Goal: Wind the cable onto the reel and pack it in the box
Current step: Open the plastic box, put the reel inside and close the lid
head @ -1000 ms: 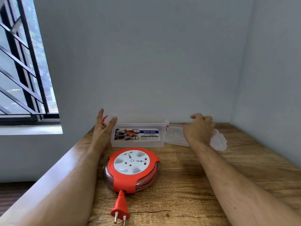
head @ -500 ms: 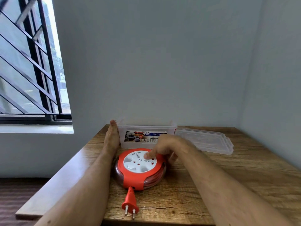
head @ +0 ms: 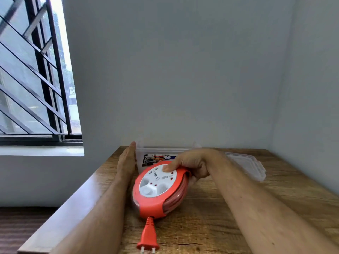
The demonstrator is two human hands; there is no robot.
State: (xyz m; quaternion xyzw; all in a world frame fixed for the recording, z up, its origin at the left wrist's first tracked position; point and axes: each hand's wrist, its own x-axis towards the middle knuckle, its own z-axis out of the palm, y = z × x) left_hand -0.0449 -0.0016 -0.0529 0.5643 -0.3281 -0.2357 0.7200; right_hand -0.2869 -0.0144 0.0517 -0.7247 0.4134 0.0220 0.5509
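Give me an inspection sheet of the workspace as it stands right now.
Surface: wooden table, a crack near the front edge.
Job's things: reel tilted, far side raised; open box behind it; lid lying right of the box.
Clutter: nothing seen.
Grippers: right hand grips the reel's far edge, thumb on its white face; left hand flat, open, beside the box's left wall.
Cables: wound on the reel; plug hangs out at the table's front edge.
Surroundings: grey walls, barred window at left.
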